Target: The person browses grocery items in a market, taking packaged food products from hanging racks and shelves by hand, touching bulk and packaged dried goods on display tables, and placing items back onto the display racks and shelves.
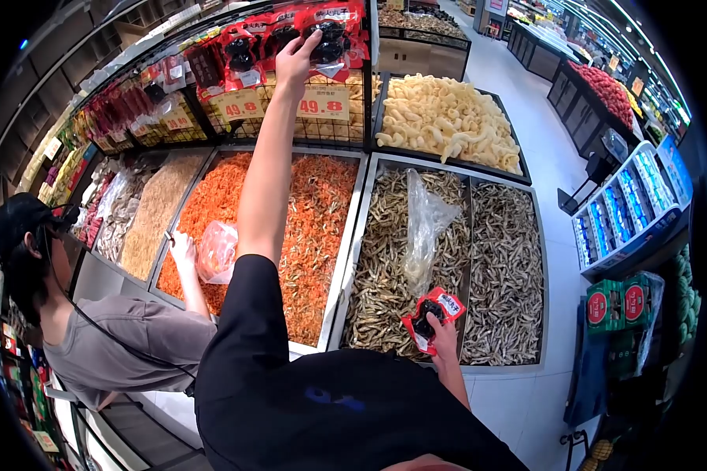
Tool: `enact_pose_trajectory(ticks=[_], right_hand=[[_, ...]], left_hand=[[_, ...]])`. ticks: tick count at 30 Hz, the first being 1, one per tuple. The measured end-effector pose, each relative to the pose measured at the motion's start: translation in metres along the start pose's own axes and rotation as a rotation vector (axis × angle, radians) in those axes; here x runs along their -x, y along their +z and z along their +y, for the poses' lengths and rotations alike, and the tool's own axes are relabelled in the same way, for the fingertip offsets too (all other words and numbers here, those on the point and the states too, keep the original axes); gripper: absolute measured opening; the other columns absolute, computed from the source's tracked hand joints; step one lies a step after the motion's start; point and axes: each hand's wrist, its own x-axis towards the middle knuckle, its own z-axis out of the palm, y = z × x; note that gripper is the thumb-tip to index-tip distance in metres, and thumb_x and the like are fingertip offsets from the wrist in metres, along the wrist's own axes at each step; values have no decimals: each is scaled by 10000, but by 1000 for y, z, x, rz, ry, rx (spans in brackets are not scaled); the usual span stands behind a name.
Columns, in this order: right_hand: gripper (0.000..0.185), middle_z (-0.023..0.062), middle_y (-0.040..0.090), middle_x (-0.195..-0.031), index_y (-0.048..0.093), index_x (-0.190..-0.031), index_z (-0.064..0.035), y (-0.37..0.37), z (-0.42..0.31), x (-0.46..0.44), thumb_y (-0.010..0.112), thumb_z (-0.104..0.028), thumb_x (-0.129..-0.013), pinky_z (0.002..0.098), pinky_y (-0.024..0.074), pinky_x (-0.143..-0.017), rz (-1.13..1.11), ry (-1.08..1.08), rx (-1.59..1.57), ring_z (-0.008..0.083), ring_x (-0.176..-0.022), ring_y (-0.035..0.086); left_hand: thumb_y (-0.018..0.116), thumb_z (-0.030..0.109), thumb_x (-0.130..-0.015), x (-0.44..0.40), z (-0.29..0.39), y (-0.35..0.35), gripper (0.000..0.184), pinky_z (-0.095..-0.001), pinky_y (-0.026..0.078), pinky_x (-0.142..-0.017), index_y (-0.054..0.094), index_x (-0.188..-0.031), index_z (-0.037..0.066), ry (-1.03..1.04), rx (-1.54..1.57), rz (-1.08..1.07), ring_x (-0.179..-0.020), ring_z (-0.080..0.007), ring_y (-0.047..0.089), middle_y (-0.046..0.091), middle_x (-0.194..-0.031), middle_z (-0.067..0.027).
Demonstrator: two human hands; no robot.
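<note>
My left arm reaches up to the rack, and my left hand (297, 63) is closed at the edge of a red packet (334, 43) with a dark window. Other red packets (243, 53) hang beside it. Low at the right, my right hand (444, 337) grips a similar red packet (432, 320) with dark contents, over the bin of small dried fish (381, 290). A crumpled clear plastic bag (424, 228) lies on those fish, just above the held packet.
At the left, a person in a black cap (126, 337) has a hand by a plastic bag (217, 253) on orange dried shrimp (306, 259). Pale puffed snacks (448, 118) fill a bin behind. A blue-white display stand (628, 208) and green boxes (624, 302) stand right of the aisle.
</note>
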Motion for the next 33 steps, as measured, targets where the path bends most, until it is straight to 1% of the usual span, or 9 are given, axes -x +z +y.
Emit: enact_pose_trajectory(ticks=[13,18,20,22,24,26,30,32,33], right_hand=[[266,63,633,-980,545,-1118,-9,0,-1,0,610,-61,-865,292,536,-739,-5,17,-27,154,-837,637],[285,63,636,-992,552,-1120,-4,5,-3,2,631,-56,-851,292,519,-770,11,6,-26,156,-859,632],[274,60,634,-993,544,-1131,-18,-1,3,-2,603,-55,-867,298,541,-755,5,-3,1,155,-855,642],[270,59,634,-994,544,-1130,-19,-2,4,-2,601,-59,-869,300,542,-752,7,-2,-10,155,-854,643],[268,56,633,-985,542,-1129,-19,-8,10,-5,598,-63,-870,301,543,-748,17,26,-10,154,-848,643],[263,54,632,-979,544,-1124,-19,-2,5,-1,597,-65,-871,301,544,-745,18,28,-12,153,-843,642],[277,46,633,-999,571,-1110,-10,-2,1,1,638,-73,-849,285,500,-791,4,43,1,145,-875,622],[275,46,633,-998,572,-1108,-9,-5,4,-2,639,-72,-848,284,500,-788,5,46,0,143,-872,621],[274,45,632,-996,573,-1106,-8,-6,5,-3,639,-72,-848,283,500,-785,9,47,-2,141,-869,620]], left_hand=[[751,295,-775,-21,-13,-10,412,-228,431,-672,649,-998,-35,10,-98,49,-752,-74,555,651,-896,-23],[727,264,-799,-37,-10,-6,344,-272,526,-620,646,-1006,2,-52,-99,48,-752,-122,650,669,-924,-47],[757,294,-763,-31,-9,-2,345,-223,421,-629,677,-923,-2,-51,-58,84,-683,-64,541,646,-782,-7],[756,289,-765,-33,-20,-7,395,-236,442,-651,642,-997,-10,-14,-36,42,-725,-78,562,645,-859,-29],[742,289,-779,-21,-21,-4,728,-292,478,-762,330,-1318,24,247,-144,92,-860,-161,602,600,-1060,-84],[701,310,-813,-4,-10,0,763,-328,481,-797,216,-1377,141,334,-196,25,-899,-203,604,616,-1019,-129],[620,239,-889,-1,-7,-4,675,-294,486,-721,177,-1395,175,298,-419,-19,-860,-162,595,564,-1082,-151],[573,246,-916,3,-6,-2,639,-298,477,-699,167,-1408,212,459,-641,-15,-767,-156,585,579,-1016,-134],[522,245,-940,8,-1,-1,596,-317,480,-711,168,-1419,233,352,-651,-52,-785,-159,574,581,-981,-125]])
